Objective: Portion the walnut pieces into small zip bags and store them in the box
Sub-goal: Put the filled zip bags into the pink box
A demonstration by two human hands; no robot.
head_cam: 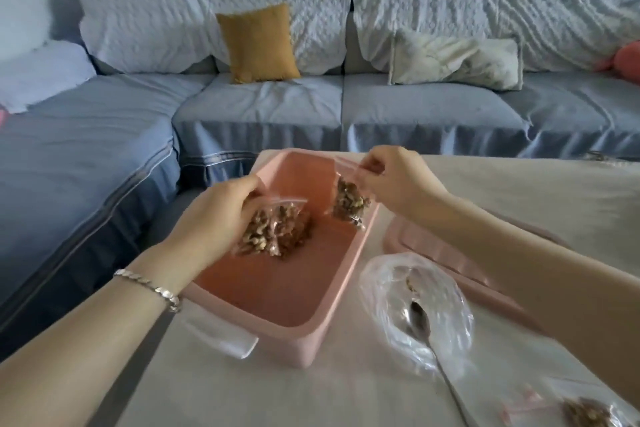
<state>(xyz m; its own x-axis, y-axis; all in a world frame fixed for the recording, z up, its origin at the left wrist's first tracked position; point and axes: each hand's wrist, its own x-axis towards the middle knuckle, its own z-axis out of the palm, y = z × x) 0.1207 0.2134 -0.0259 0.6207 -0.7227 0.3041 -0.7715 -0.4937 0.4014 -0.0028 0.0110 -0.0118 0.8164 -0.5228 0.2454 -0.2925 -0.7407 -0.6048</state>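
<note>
Head view, seated at table (519, 191), sofa (263, 104) behind.

- Your left hand (214, 215) is clamped on the top of a walnut bag (277, 229), fingers curled over its zip edge. The bag sits low inside the box (277, 288), at the far-left part. Cannot tell whether it rests on the floor or hangs just above it. It may be two bags bunched together; blur hides the edges.
- Your right hand (391, 180) pinches the zip strip of a second bag (349, 201) between thumb and fingertips. That bag hangs upright over the box's far-right corner, with its bottom near the right wall.
- The box is pink and open, with a pale latch (221, 336) on the near end.
- The lid (433, 253) lies flat on the table just right of the box, partly under your right forearm.
- A big clear bag (446, 308) lies near the box's near-right side, with a few walnut bits in it. A spoon (420, 319) has its bowl inside and its handle pointing towards you.
- One more filled bag (585, 412) lies at the lower right edge, cut off by the frame.
- Bracelet (152, 288) on your left wrist.
</note>
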